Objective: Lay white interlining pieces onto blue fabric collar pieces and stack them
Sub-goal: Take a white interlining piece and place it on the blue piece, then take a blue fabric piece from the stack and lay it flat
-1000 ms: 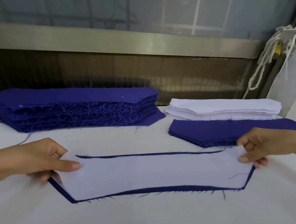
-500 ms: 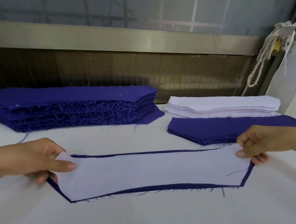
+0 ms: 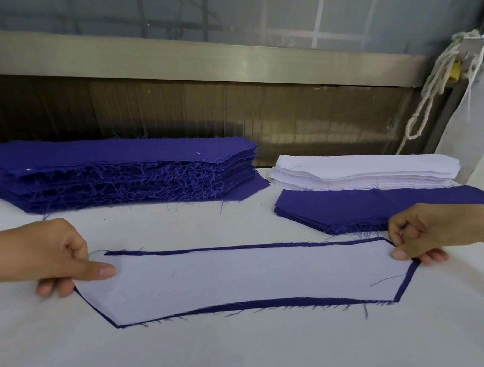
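White cloth covers the table (image 3: 247, 352), and near its front middle lies the white interlining piece (image 3: 241, 278), spread flat on top of a blue collar piece (image 3: 258, 304). The blue shows only as a narrow frayed rim along the far edge, the near curved edge and the slanted right end. A loose dark thread (image 3: 388, 279) lies on the white near its right end. The left hand (image 3: 48, 254) pinches the left end of the white interlining piece, thumb flat on top, the other fingers curled with their tips showing beneath the edge. The right hand (image 3: 422, 233) pinches the right end the same way, thumb tip on the corner and fingertips poking out below. Whether either pinch also takes in the blue layer cannot be told. Behind the right hand, a low blue stack (image 3: 380, 205) of collar pieces sits on the table, and just behind it, overlapping its far edge, a white interlining stack (image 3: 363, 169). To the far left stands a tall blue stack (image 3: 120, 174) with ragged threads hanging from its side, apart from the two right-hand stacks. Beyond the table runs a brown ribbed panel (image 3: 258, 110) topped by a metal rail (image 3: 226, 61), and a knotted white rope (image 3: 435, 92) hangs at the far right.
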A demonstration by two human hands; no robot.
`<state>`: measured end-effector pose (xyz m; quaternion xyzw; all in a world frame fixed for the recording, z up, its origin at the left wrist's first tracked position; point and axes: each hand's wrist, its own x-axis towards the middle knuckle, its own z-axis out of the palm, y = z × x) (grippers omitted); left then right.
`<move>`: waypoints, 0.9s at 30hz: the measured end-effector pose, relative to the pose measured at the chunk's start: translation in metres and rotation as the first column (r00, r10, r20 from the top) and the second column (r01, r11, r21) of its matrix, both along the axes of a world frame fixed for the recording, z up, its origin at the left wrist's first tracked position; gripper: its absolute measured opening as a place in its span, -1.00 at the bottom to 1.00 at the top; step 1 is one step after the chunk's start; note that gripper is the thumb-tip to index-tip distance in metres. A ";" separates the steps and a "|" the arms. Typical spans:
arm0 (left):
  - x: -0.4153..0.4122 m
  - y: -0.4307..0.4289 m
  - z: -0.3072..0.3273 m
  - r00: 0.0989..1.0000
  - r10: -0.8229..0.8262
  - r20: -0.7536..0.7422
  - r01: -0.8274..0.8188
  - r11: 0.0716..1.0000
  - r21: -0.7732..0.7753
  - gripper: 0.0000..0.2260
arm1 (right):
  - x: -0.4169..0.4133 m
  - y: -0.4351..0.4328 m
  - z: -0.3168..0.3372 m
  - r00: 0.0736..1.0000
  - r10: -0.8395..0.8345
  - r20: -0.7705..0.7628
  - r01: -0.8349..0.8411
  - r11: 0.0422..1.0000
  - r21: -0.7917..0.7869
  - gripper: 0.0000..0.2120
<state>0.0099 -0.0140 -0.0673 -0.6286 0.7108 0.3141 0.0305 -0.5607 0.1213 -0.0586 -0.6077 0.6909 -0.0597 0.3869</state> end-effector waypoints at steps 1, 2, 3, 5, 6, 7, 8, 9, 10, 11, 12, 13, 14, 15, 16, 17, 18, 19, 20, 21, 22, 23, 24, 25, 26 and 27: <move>0.002 -0.002 -0.001 1.000 0.009 0.012 -0.009 1.000 -0.007 -0.32 | -0.002 0.000 -0.001 1.000 -0.005 -0.008 0.004 1.000 -0.009 -0.55; 0.004 -0.004 -0.002 1.000 0.018 0.023 -0.017 1.000 -0.015 -0.30 | -0.004 0.000 -0.001 1.000 -0.005 -0.018 0.005 1.000 -0.014 -0.51; 0.006 -0.006 -0.002 0.999 0.025 0.031 -0.024 0.999 -0.021 -0.29 | -0.004 0.000 -0.001 1.000 -0.001 -0.026 0.001 1.000 -0.015 -0.48; 0.009 -0.009 -0.002 0.999 0.031 0.038 -0.030 0.999 -0.026 -0.29 | -0.005 0.000 -0.001 1.000 0.009 -0.028 -0.010 1.000 -0.013 -0.45; 0.009 -0.010 -0.001 0.999 0.032 0.039 -0.031 0.999 -0.025 -0.28 | -0.005 0.000 0.000 1.000 0.015 -0.024 -0.016 1.000 -0.012 -0.46; 0.009 -0.011 0.000 0.999 0.033 0.038 -0.032 0.999 -0.021 -0.28 | -0.005 0.000 0.001 1.000 0.022 -0.019 -0.023 1.000 -0.012 -0.47; 0.009 -0.011 0.001 0.999 0.031 0.038 -0.031 0.999 -0.019 -0.27 | -0.005 0.000 0.001 0.999 0.030 -0.014 -0.030 0.999 -0.010 -0.49; 0.008 -0.010 0.003 0.999 0.028 0.039 -0.027 1.000 -0.014 -0.28 | -0.006 0.000 0.002 0.999 0.039 -0.008 -0.039 0.999 -0.006 -0.52; 0.007 -0.010 0.004 0.999 0.023 0.042 -0.023 1.000 -0.009 -0.28 | -0.007 -0.001 0.002 0.999 0.049 -0.004 -0.049 0.999 0.000 -0.56; 0.006 -0.009 0.006 0.999 0.018 0.045 -0.018 1.000 -0.002 -0.29 | -0.007 -0.001 0.001 0.998 0.058 0.002 -0.058 0.998 0.005 -0.61; 0.005 -0.008 0.008 0.999 0.014 0.049 -0.014 1.000 0.007 -0.29 | -0.008 -0.002 0.001 0.998 0.064 0.009 -0.064 0.998 0.012 -0.64; 0.005 -0.008 0.011 0.998 0.010 0.056 -0.011 1.000 0.014 -0.29 | -0.011 -0.003 0.000 0.998 0.068 0.017 -0.068 0.997 0.018 -0.68; 0.005 -0.007 0.013 0.998 0.007 0.063 -0.008 1.000 0.016 -0.28 | -0.013 -0.004 -0.002 0.997 0.070 0.021 -0.071 0.997 0.022 -0.71; 0.006 -0.005 0.016 0.998 0.004 0.062 -0.005 1.000 0.020 -0.29 | -0.017 -0.005 -0.004 0.997 0.072 0.016 -0.072 0.997 0.023 -0.72; 0.006 -0.003 0.020 0.999 0.000 0.051 -0.002 1.000 0.028 -0.30 | -0.022 -0.007 -0.008 0.997 0.073 0.005 -0.073 0.997 0.022 -0.73; 0.007 -0.001 0.024 0.999 -0.003 0.034 0.002 0.999 0.033 -0.35 | -0.028 -0.008 -0.011 0.997 0.074 -0.009 -0.074 0.997 0.019 -0.73; 0.007 0.001 0.028 1.000 -0.003 0.015 0.002 1.000 0.021 -0.41 | -0.033 -0.010 -0.014 0.997 0.076 -0.019 -0.076 0.997 0.016 -0.73; 0.007 0.002 0.032 1.000 0.003 -0.012 -0.003 1.000 -0.014 -0.48 | -0.037 -0.012 -0.015 0.997 0.079 -0.019 -0.078 0.997 0.011 -0.74; 0.005 0.003 0.036 0.999 0.012 -0.048 -0.015 0.997 -0.071 -0.55 | -0.041 -0.015 -0.016 0.997 0.077 -0.002 -0.077 0.997 0.005 -0.74; 0.004 0.002 0.039 0.996 0.021 -0.091 -0.035 0.989 -0.147 -0.62 | -0.043 -0.019 -0.015 0.997 0.069 0.032 -0.069 0.998 -0.002 -0.74; 0.002 0.000 0.041 0.990 0.028 -0.138 -0.060 0.970 -0.234 -0.69 | -0.041 -0.024 -0.013 0.995 0.057 0.078 -0.056 0.998 -0.010 -0.74; 0.000 -0.003 0.043 0.983 0.027 -0.182 -0.085 0.943 -0.321 -0.74 | -0.036 -0.030 -0.009 0.992 0.045 0.120 -0.042 0.999 -0.023 -0.73; -0.002 -0.006 0.046 0.976 0.020 -0.217 -0.108 0.910 -0.401 -0.74 | -0.028 -0.035 -0.004 0.989 0.033 0.146 -0.027 0.999 -0.038 -0.71; -0.004 -0.009 0.048 0.969 0.016 -0.246 -0.134 0.872 -0.471 -0.71 | -0.016 -0.041 0.003 0.988 0.023 0.152 -0.015 0.998 -0.058 -0.69; -0.007 -0.011 0.051 0.963 0.010 -0.270 -0.158 0.831 -0.533 -0.70 | -0.001 -0.047 0.010 0.989 0.018 0.146 -0.006 0.997 -0.082 -0.68; -0.010 -0.014 0.054 0.959 -0.002 -0.285 -0.175 0.786 -0.592 -0.72 | 0.016 -0.053 0.019 0.991 0.017 0.135 -0.001 0.993 -0.117 -0.70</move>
